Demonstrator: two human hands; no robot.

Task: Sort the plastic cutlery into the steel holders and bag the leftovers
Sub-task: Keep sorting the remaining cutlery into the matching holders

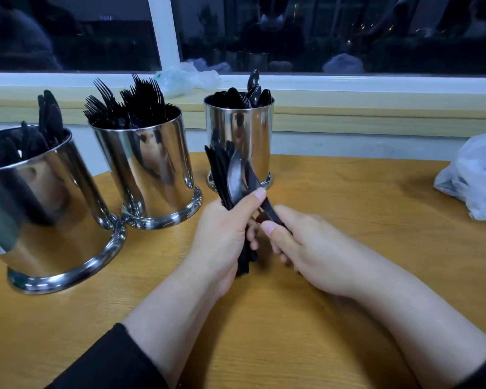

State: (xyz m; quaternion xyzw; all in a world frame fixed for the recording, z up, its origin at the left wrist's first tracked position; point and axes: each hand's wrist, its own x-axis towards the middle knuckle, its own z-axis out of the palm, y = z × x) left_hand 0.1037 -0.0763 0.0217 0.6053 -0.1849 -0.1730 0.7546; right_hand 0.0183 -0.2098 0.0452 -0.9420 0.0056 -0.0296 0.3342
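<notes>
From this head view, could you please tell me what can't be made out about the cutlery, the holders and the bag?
- Bundle in the left hand: piece count and lower ends unreadable; palm and fingers cover them.
- Piece the right hand pinches: handle hidden by fingers, type blurred.
- Left holder: cut by the frame's left edge.
- Plastic bag: cut by the right edge; contents barely show.
- All holders: steel walls hide fill depth.

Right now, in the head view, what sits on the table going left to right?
Knife holder → fork holder → left hand gripping a cutlery bundle → spoon holder → right hand pinching a knife → plastic bag.
</notes>
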